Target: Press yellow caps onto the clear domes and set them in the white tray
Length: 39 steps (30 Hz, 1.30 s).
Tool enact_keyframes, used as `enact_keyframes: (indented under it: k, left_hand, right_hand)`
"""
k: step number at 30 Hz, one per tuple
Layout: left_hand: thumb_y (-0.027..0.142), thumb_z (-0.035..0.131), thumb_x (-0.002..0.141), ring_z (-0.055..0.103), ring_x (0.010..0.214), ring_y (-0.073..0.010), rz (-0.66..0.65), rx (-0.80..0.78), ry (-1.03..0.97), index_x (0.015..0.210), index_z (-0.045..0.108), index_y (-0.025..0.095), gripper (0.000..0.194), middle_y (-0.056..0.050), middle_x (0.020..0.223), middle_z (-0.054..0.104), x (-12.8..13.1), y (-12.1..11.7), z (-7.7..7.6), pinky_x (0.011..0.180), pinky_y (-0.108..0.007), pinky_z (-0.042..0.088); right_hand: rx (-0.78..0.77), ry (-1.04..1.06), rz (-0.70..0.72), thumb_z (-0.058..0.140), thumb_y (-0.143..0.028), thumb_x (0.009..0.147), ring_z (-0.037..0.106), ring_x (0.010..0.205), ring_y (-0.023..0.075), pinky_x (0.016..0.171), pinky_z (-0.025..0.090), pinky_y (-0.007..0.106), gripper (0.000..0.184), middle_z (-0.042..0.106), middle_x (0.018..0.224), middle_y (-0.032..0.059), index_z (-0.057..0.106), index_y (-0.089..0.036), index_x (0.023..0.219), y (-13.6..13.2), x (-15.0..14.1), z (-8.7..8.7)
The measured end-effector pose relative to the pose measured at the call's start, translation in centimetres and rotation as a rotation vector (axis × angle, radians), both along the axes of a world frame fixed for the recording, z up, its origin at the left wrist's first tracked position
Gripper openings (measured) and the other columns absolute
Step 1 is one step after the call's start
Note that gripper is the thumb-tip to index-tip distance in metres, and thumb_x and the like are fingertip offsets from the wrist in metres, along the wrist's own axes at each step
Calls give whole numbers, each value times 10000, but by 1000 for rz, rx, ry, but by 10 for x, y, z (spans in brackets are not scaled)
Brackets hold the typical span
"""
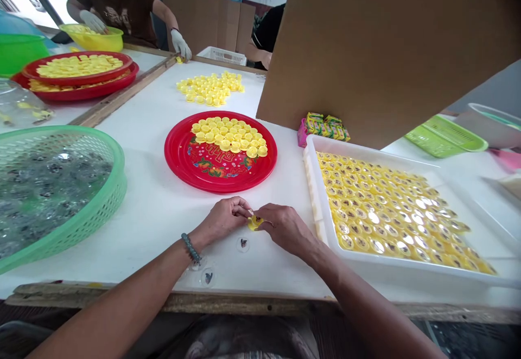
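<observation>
Both of my hands meet over the white table, in front of the red tray (220, 183). My right hand (287, 226) pinches a small round yellow cup (256, 222) between thumb and fingers; a dark printed mark shows on its top. Closed at the cup's left edge, my left hand (228, 215) grips it with the fingertips. Just below lies a clear round lid (243, 244) with a dark picture. Another clear lid (209, 277) rests near my left wrist, with more partly hidden by the bracelet. Several yellow cups (228, 134) sit on the red tray's far half.
A green basket (116, 185) full of clear lids stands left. To the right, a white tray (325, 207) holds rows of lidded yellow cups (378, 212). Behind it are small boxes (325, 127) and a cardboard panel (366, 50). Loose yellow cups (211, 88) lie farther back, near a gloved co-worker.
</observation>
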<state>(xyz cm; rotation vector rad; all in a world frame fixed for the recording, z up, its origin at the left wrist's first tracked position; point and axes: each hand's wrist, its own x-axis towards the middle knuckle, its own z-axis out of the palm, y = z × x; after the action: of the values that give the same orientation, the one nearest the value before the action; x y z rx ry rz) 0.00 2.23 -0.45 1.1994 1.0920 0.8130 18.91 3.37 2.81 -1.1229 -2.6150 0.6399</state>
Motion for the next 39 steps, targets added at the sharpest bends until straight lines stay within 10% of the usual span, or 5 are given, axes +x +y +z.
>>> enact_keyframes:
  k: [12,21,39]
  left_hand:
    - [231,646,697,652,783,-189,-36,52,71,881,594,161,203,-52,834,703,5,-4,2,686,-269,475]
    - [238,623,716,657,812,-200,-30,101,142,868,611,168,168,-50,841,709,5,-8,3,701,-275,490]
    - [243,655,691,653,838,-207,-19,-14,12,986,596,147,316,-77,911,701,10,-11,2,737,-317,510]
  right_hand:
    - [12,-24,23,630,-53,756,641,788,146,685,435,216,171,686,859,44,681,-179,860,-4,2,-1]
    - [1,143,-224,619,-102,786,646,815,161,713,465,235,200,699,890,37,683,-217,937,-24,2,-12]
    - [58,16,-74,642,-136,790,616,841,160,729,449,236,161,678,857,41,670,-199,936,-23,5,-6]
